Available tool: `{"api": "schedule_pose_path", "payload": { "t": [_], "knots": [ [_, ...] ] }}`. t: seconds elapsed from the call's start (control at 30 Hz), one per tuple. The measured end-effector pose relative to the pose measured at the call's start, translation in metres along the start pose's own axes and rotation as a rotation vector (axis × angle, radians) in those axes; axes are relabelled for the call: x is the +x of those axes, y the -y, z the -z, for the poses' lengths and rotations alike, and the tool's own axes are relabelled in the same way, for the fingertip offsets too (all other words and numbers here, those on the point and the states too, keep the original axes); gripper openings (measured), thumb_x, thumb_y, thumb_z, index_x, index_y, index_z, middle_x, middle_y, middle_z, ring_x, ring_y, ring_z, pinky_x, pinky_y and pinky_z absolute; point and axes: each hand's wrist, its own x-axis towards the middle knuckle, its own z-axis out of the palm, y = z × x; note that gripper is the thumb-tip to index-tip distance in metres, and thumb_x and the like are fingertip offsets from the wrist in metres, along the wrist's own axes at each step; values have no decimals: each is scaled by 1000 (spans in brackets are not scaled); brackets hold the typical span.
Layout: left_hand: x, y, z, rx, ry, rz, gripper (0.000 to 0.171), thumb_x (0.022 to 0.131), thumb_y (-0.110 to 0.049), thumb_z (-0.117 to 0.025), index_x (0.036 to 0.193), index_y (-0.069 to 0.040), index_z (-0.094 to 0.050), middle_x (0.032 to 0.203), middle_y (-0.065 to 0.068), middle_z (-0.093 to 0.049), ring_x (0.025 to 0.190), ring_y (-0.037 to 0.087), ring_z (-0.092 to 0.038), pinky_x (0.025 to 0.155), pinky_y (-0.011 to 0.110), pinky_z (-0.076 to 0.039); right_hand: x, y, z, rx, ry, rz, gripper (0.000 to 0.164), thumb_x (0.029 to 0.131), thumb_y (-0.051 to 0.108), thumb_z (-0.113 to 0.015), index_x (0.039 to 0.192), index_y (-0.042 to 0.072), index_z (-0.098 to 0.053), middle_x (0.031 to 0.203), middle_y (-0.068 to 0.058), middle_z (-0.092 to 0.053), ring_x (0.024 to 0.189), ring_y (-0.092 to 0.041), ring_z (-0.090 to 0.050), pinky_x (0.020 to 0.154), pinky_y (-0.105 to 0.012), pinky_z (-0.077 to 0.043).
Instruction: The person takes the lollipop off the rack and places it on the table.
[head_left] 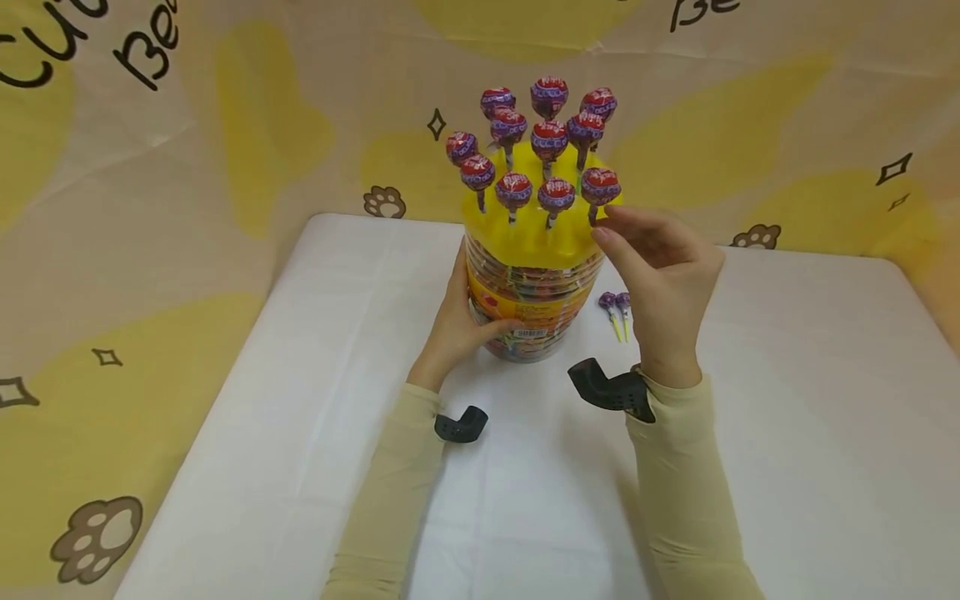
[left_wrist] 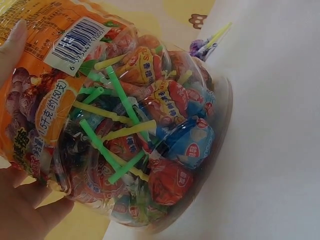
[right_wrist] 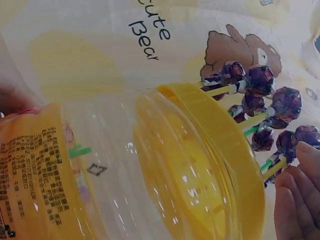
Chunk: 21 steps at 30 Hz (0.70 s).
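Note:
A clear plastic jar [head_left: 528,310] of wrapped lollipops stands on the table under a yellow lid [head_left: 537,247]. Several purple-and-red wrapped lollipops stick up from the lid by their sticks. My left hand [head_left: 456,333] holds the jar's left side, its thumb across the orange label and its other fingers round the side and behind. At the lid's right front edge, my right hand [head_left: 667,271] pinches the stick of one lollipop [head_left: 601,185] just below its head, with thumb and fingertips. Through the jar wall, lollipops with green and yellow sticks [left_wrist: 122,95] show in the lower part.
Two purple lollipops [head_left: 617,313] lie on the white table [head_left: 337,400], right of the jar and behind the right wrist. A patterned yellow-and-cream cloth [head_left: 697,142] hangs behind the table. Black wrist cameras [head_left: 611,390] sit on both sleeves.

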Motion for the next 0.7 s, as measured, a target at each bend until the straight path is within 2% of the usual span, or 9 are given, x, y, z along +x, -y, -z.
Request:
{"api": "schedule_pose_path", "payload": {
  "t": [0.43,0.57,0.7],
  "knots": [
    [0,0,0,-20,3,16,115,75,-23,-81,151,-34,4,154,-4,-20,139,15,-24,114,46,-20,4,-3,-11,-68,-15,15,10,78,-6,-72,89,-6,-70,86,-8,-68,80,-21,-65,79,-27,-55],
    [0,0,0,-15,3,13,116,75,-21,-82,151,-32,4,154,-2,-20,139,16,-24,114,46,-20,6,-3,-13,-85,9,37,11,78,-5,-73,86,-9,-66,83,-3,-66,76,-20,-62,76,-26,-54],
    [0,-1,0,-8,3,4,116,75,-21,-82,152,-31,5,154,-1,-20,139,17,-24,114,46,-20,8,-5,-13,-119,28,65,14,79,-3,-73,86,-11,-64,83,-4,-66,75,-19,-62,76,-27,-55]
  ]
}}
